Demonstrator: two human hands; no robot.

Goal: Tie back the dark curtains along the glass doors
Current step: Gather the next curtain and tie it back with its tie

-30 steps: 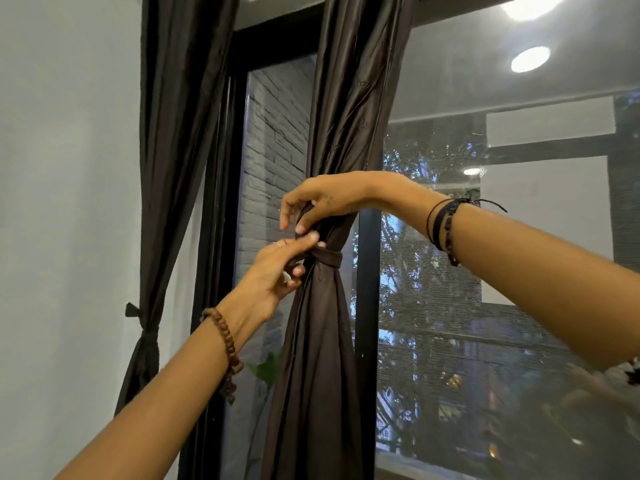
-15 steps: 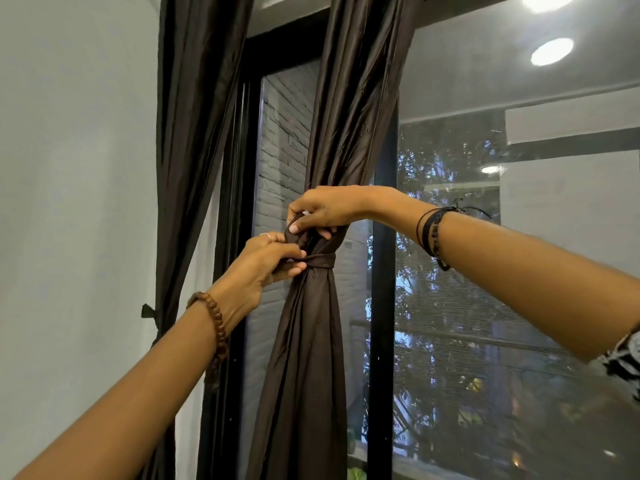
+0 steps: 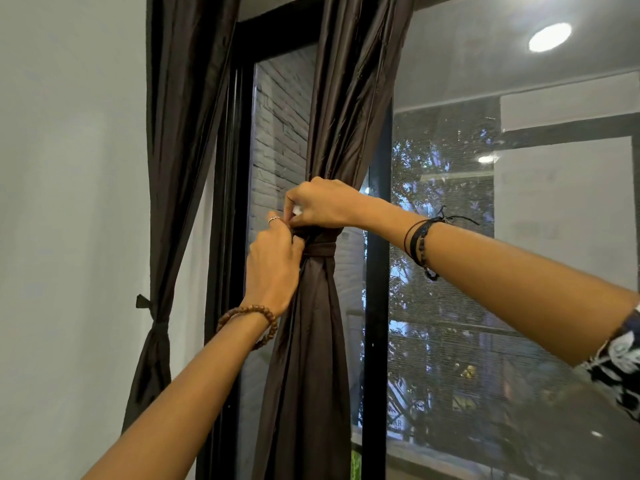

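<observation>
A dark brown curtain (image 3: 308,358) hangs in front of the black door frame, gathered at mid height by a matching tie-back band (image 3: 320,249). My left hand (image 3: 273,268), with a bead bracelet and a ring, pinches the band's left end against the gathered cloth. My right hand (image 3: 322,206) sits just above it, fingers closed on the bunched fabric and the band's end. A second dark curtain (image 3: 180,140) hangs at the left by the wall, cinched low by its own tie-back (image 3: 152,317).
The white wall (image 3: 69,237) fills the left side. A black vertical frame post (image 3: 377,306) stands right of the gathered curtain. The glass pane (image 3: 485,306) on the right shows trees outside and reflected ceiling lights.
The view has moved closer to the curtain. My two hands have drawn together at the band, the left one rising to meet the right above the knot.
</observation>
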